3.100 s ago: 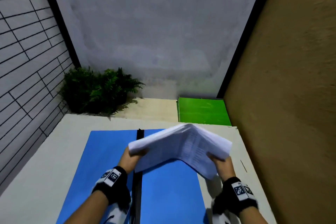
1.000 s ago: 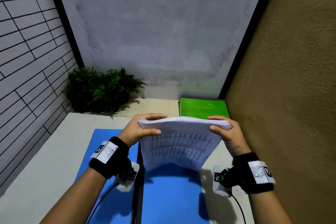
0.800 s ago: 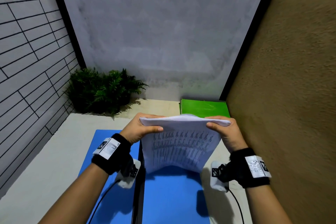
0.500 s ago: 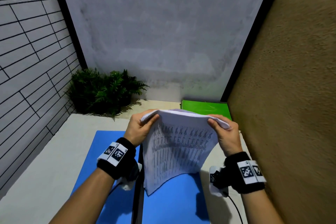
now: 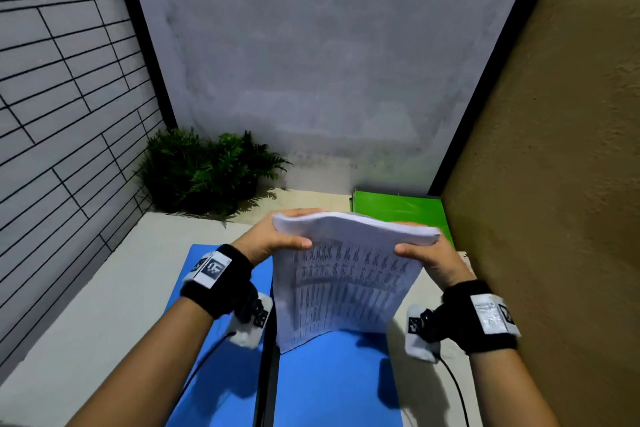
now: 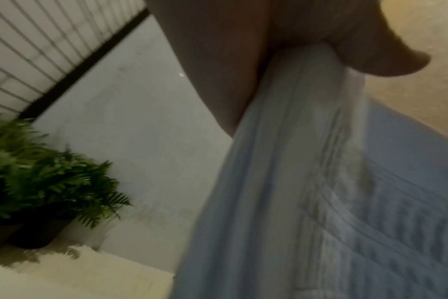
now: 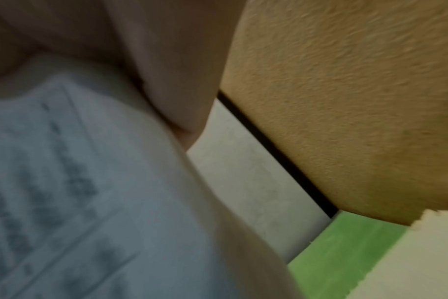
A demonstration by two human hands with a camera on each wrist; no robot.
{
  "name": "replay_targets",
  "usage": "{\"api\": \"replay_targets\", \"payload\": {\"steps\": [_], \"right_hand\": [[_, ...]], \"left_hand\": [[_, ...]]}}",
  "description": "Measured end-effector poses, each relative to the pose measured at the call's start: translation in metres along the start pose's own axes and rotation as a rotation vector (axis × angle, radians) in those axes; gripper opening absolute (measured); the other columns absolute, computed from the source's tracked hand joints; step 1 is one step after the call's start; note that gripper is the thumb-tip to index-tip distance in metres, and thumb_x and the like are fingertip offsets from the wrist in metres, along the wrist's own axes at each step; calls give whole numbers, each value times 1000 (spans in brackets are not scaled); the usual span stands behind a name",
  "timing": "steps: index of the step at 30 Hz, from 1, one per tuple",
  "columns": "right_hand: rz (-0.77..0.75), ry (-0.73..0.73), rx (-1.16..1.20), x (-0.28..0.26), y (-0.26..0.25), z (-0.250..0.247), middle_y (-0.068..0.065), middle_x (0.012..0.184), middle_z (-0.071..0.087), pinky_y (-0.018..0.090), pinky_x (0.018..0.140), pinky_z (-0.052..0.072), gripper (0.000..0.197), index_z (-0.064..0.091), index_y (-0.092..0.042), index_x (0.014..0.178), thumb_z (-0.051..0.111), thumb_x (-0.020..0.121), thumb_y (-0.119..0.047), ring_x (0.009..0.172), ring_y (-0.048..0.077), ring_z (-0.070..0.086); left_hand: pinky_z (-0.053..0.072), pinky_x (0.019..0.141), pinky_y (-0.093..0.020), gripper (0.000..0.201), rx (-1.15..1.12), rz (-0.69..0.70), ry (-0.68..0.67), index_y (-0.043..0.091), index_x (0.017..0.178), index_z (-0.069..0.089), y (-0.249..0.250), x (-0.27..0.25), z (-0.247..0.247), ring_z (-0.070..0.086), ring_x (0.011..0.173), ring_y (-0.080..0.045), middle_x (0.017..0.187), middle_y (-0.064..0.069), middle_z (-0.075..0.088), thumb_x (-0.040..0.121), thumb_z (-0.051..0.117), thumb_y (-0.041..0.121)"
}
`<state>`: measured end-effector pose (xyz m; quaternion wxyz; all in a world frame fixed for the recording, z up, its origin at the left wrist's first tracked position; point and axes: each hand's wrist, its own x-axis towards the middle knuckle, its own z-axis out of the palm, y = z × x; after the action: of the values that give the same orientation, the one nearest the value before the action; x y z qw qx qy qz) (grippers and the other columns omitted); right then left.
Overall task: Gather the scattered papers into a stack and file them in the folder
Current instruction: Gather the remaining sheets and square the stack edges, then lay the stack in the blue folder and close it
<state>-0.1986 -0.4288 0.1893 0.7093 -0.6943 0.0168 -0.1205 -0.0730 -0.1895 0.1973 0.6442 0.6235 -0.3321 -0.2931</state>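
A thick stack of printed white papers (image 5: 346,284) stands on edge over the right half of the open blue folder (image 5: 329,388), its lower edge at the folder's surface. My left hand (image 5: 273,239) grips the stack's top left corner, thumb on the printed near face. My right hand (image 5: 429,255) grips the top right corner the same way. The left wrist view shows the paper stack (image 6: 281,182) edge-on under my thumb (image 6: 386,46). In the right wrist view the printed sheets (image 7: 77,192) fill the left side.
A potted fern (image 5: 207,173) stands at the back left of the white table (image 5: 86,305). A green folder (image 5: 398,211) lies at the back right beside the tan wall (image 5: 554,184). The blue folder's black spine (image 5: 266,388) runs down its middle.
The stack has gone from a sagging, flat hold to standing upright on the folder. In the last second it bounced slightly while both hands kept the top corners.
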Motion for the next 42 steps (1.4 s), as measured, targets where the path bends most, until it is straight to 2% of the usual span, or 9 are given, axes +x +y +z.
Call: {"api": "replay_targets", "payload": {"steps": [9,11,16,20,24,28,32,35,42], "right_hand": [[-2,170,-79,5,2,-1,-14,64,72,10,63,50,9,74,-18,65,79,61,-12,61,-4,63],[-68,235,-124,5,0,2,-16,60,70,9,61,49,28,74,-21,63,69,74,4,58,-5,61],[-146,290,-78,-4,2,11,-21,59,68,8,59,48,30,73,-23,64,62,79,2,57,-8,59],[103,281,-29,-11,54,9,-15,68,73,22,70,56,11,65,-17,81,72,73,-16,68,1,68],[280,258,-116,-22,105,9,-8,88,70,15,74,52,19,64,-10,97,64,81,-1,84,10,65],[309,424,-197,-26,117,13,-11,53,66,15,53,47,21,59,-11,67,63,81,4,55,-2,60],[300,509,-126,-38,112,16,-3,60,60,8,50,46,5,59,-3,83,58,84,1,52,0,59],[448,467,-210,-54,136,8,1,62,53,22,55,45,11,56,-9,74,60,84,-10,58,18,49],[701,478,-420,-72,180,3,14,75,54,30,56,34,16,55,2,85,63,82,-11,63,23,45]], "left_hand": [[53,66,-14,38,-6,1,185,21,74,74,-8,-2,-4,67,69,0,71,12,74,45,84,44],[50,64,-10,10,81,53,253,20,78,67,0,-3,1,63,66,7,65,18,72,71,73,18],[47,61,-7,24,100,97,412,19,79,63,-6,-5,5,62,63,10,62,22,70,75,65,-5],[55,79,-22,44,-13,-150,347,16,90,62,-56,-11,11,69,83,-6,83,6,75,54,83,28],[45,88,-28,47,136,-410,440,-7,114,51,-110,-14,14,59,100,-21,120,-19,61,77,70,15],[47,72,-38,23,233,-288,464,-13,81,58,-109,-11,18,55,62,-26,66,-24,58,78,67,7],[52,64,-14,15,129,-268,383,7,92,61,-119,-21,13,64,67,-3,76,1,64,80,63,-2],[50,50,-12,22,123,-440,405,1,94,59,-144,-45,3,61,60,-12,61,2,64,81,52,-15],[36,102,-50,68,837,-992,635,5,133,36,-197,-147,-87,37,125,-43,134,-26,39,76,70,24]]}}
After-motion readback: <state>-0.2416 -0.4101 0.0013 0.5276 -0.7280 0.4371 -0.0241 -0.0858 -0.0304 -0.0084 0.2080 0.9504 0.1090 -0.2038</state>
